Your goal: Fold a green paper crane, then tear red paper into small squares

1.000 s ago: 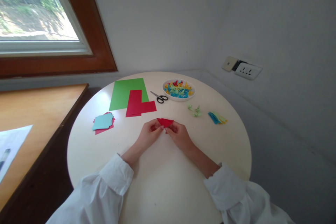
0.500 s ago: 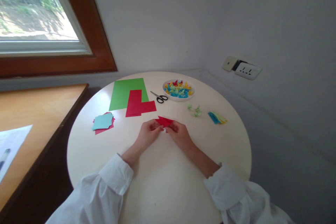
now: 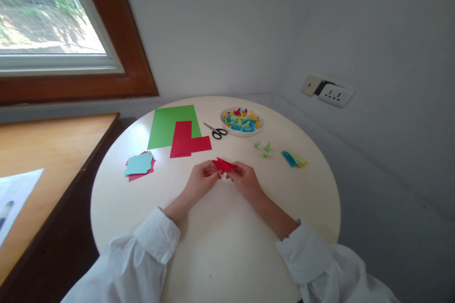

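Between my two hands is a small folded red paper with pointed corners, above the middle of the round white table. My left hand pinches its left end between thumb and fingers. At its right end my right hand grips the same paper, thumb toward me. Fingers cover both ends of the fold. Beyond the hands lie red paper strips, partly on a green sheet. Black-handled scissors rest beside them.
A white dish at the back holds several colourful folded paper pieces. Pale green folded pieces and a blue-and-yellow paper bundle lie to the right. Light blue and red paper squares are stacked at left. A wooden desk stands left.
The red paper has tilted slightly and its visible points have shifted a little. My right thumb has moved slightly. Both hands stay in nearly the same place.
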Tool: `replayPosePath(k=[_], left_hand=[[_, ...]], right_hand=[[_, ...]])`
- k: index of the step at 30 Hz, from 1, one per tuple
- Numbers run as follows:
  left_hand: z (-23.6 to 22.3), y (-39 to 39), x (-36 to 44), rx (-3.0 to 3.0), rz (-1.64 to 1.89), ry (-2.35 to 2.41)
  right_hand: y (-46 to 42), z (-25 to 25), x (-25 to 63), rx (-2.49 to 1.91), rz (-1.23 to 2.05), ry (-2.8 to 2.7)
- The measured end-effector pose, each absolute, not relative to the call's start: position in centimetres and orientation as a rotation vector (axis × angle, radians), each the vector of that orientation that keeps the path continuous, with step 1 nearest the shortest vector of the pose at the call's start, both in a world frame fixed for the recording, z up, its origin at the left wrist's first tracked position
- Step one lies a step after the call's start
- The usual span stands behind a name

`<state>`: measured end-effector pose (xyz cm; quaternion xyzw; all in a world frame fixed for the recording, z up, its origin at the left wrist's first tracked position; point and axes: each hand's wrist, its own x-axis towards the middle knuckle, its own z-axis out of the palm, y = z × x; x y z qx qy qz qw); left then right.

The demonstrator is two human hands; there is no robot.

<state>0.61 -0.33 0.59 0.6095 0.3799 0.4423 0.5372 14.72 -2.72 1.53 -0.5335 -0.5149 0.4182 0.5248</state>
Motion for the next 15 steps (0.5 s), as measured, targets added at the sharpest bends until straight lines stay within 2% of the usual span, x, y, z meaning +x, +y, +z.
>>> replayPosePath(k=[15], left_hand=[[1.18,-0.52,0.5,1.482,1.081,1.015]], right_hand=[[-2.35,0.84,15.39,-1.115,1.004,-1.043]])
